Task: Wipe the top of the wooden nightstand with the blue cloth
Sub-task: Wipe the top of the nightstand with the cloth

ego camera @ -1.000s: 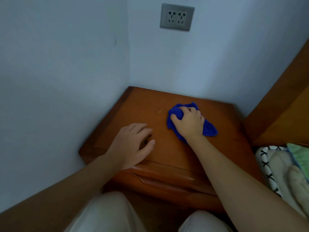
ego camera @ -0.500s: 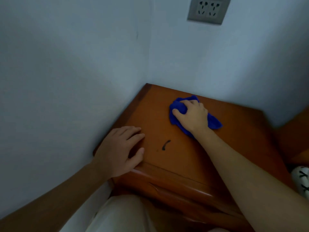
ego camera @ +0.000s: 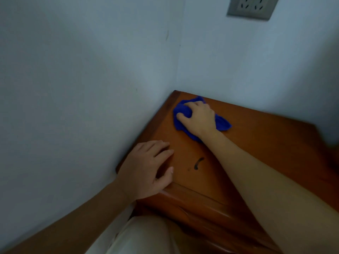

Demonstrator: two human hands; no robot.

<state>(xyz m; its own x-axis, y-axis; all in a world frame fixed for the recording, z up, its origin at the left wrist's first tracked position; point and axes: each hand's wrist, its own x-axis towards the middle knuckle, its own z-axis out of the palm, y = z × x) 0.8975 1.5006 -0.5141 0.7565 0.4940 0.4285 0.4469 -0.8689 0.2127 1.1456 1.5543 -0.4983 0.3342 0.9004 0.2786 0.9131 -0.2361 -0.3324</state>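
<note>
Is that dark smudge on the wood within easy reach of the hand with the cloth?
Probably yes. The dark mark lies on bare nightstand top beside the right forearm, nearer than the right hand gripping the blue cloth. Nothing covers it; the left hand rests beside it.

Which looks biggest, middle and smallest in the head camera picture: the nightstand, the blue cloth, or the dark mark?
1. wooden nightstand
2. blue cloth, partly hidden under the right hand
3. dark mark

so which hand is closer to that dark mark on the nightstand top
Left. The left hand rests flat on the nightstand just beside the dark mark, at the near corner. The right hand is farther back, pressing the blue cloth near the wall corner.
</note>
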